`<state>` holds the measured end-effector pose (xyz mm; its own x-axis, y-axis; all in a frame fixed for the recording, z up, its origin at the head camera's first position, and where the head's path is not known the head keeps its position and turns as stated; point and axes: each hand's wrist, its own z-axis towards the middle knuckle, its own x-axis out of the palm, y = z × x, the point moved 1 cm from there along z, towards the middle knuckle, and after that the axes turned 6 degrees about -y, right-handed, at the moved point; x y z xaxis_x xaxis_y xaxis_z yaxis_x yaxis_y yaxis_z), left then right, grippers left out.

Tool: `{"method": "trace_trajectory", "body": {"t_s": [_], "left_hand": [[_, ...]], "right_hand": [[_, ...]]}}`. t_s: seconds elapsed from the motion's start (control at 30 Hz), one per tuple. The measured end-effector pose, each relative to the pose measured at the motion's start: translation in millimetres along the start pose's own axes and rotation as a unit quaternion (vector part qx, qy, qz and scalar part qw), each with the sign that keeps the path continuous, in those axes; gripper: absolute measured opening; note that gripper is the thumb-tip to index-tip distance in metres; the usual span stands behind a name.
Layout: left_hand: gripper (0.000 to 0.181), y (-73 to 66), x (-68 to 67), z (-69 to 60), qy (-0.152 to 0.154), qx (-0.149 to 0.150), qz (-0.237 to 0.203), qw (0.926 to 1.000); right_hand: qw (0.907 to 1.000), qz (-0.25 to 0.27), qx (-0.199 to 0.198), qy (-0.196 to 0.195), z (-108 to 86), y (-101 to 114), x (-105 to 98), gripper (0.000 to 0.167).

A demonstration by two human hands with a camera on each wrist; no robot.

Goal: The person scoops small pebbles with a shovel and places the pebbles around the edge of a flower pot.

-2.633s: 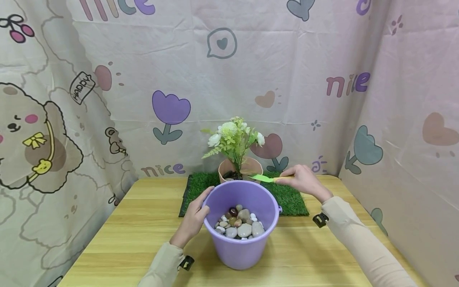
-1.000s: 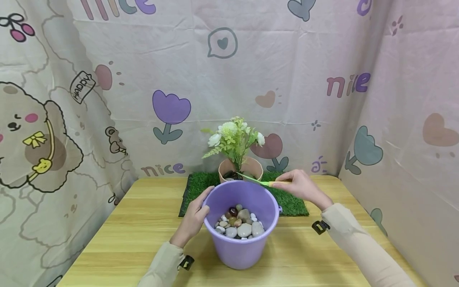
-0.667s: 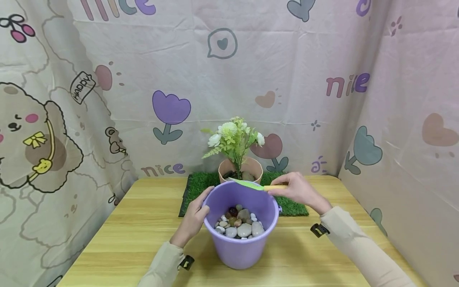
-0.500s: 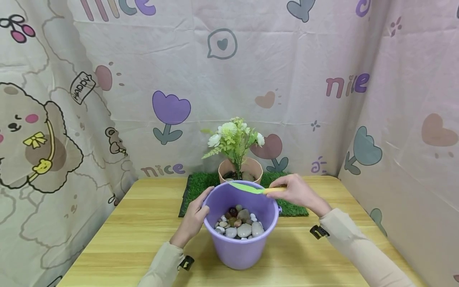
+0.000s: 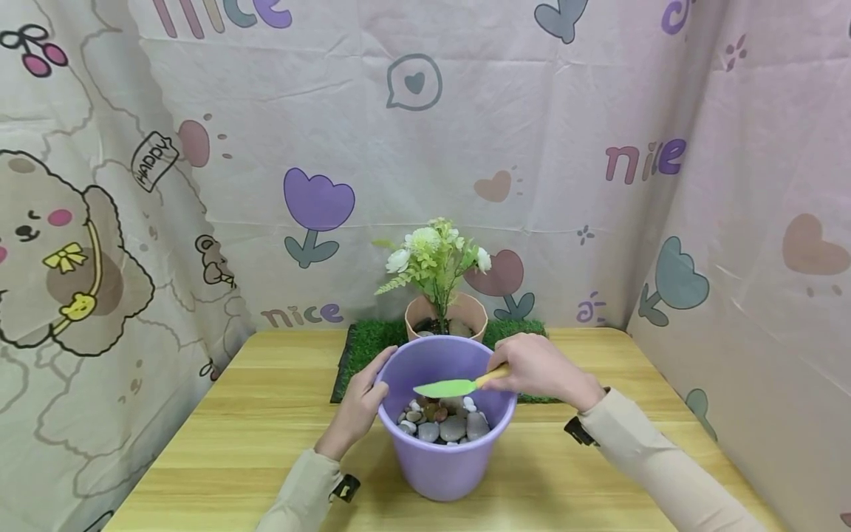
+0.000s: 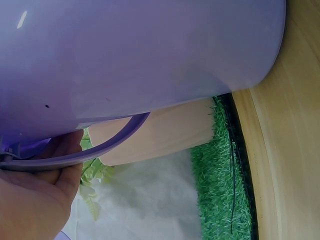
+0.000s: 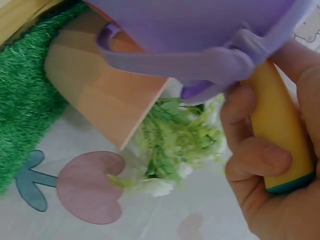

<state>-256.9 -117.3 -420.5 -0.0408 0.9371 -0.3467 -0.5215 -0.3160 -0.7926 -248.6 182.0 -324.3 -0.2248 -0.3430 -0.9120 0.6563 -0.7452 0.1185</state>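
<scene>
A purple bucket [image 5: 445,467] with several stones [image 5: 453,428] in the bottom stands on the table. My left hand [image 5: 359,405] grips its rim at the left, thumb over the edge. The left wrist view shows those fingers beside the bucket's handle [image 6: 111,144]. My right hand [image 5: 541,373] holds a small garden trowel [image 5: 447,388] with a green blade, its fingers curled round the yellow grip [image 7: 280,130]. The blade is inside the bucket's mouth, above the stones, and covers some of them. Whether it touches any stone cannot be told.
Behind the bucket, a peach-coloured flowerpot [image 5: 473,310] holds white flowers and green leaves [image 5: 428,255], with stones inside. It stands on a green artificial-grass mat [image 5: 372,351]. Printed cloth [image 5: 425,148] hangs round the wooden table [image 5: 266,428].
My right hand has brought the trowel from over the flowerpot toward me and down into the bucket's mouth. My left hand stays on the rim, and the bucket has not moved.
</scene>
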Motion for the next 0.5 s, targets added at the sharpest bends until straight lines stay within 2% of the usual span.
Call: {"method": "trace_trajectory", "body": {"t_s": [0.23,0.4,0.5], "left_hand": [[0.064,-0.7,-0.2,0.0,-0.004,0.002,0.005,1.0],[0.064,-1.1,-0.3,-0.4,-0.003,-0.001,0.002,1.0],[0.065,-1.4,-0.1,-0.3,-0.002,-0.002,-0.001,1.0]], "right_hand": [[0.9975,-0.007,-0.008,0.07,9.2,12.0,-10.7,0.014],[0.9935,-0.009,-0.015,0.113,15.1,21.3,-19.1,0.023],[0.9918,-0.026,-0.026,0.122,17.6,25.1,-19.1,0.029]]}}
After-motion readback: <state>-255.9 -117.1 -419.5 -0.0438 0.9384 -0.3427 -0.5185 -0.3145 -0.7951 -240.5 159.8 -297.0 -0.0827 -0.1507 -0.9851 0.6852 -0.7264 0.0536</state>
